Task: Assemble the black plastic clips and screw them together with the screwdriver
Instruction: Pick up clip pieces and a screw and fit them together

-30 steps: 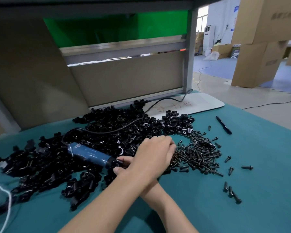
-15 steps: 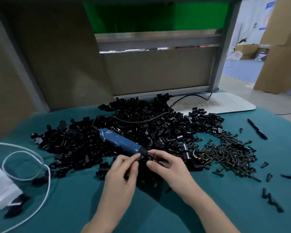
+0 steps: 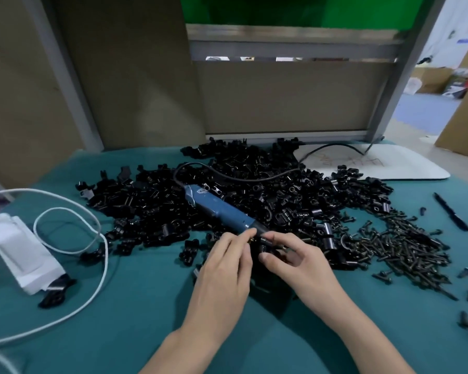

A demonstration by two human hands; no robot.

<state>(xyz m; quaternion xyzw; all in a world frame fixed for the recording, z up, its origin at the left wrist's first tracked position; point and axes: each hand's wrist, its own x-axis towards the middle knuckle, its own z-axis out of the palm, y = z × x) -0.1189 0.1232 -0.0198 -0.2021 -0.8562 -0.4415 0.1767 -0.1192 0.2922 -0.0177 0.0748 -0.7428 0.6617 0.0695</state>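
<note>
Now we hold one black clip (image 3: 264,244) between both hands, just above the teal table (image 3: 125,322) at the near edge of the clip pile (image 3: 268,184). Our right hand (image 3: 300,263) pinches it between thumb and curled fingers. Our left hand (image 3: 222,268) has its thumb and forefinger closed against the clip's left side; whether they also hold something smaller, we cannot tell.

The blue electric screwdriver (image 3: 218,210) lies slantwise on the pile, its dark nose pointing at our fingertips and just beside them. Its black cord (image 3: 257,178) curves back over the clips towards a white board (image 3: 405,168) at the far right.

A heap of dark screws (image 3: 408,247) spreads to the right of the clips, with a few strays nearer the table edge. A black pen (image 3: 451,211) lies apart beyond them. At the left rest a white power adapter (image 3: 22,247) and its looped white cable (image 3: 92,220).
</note>
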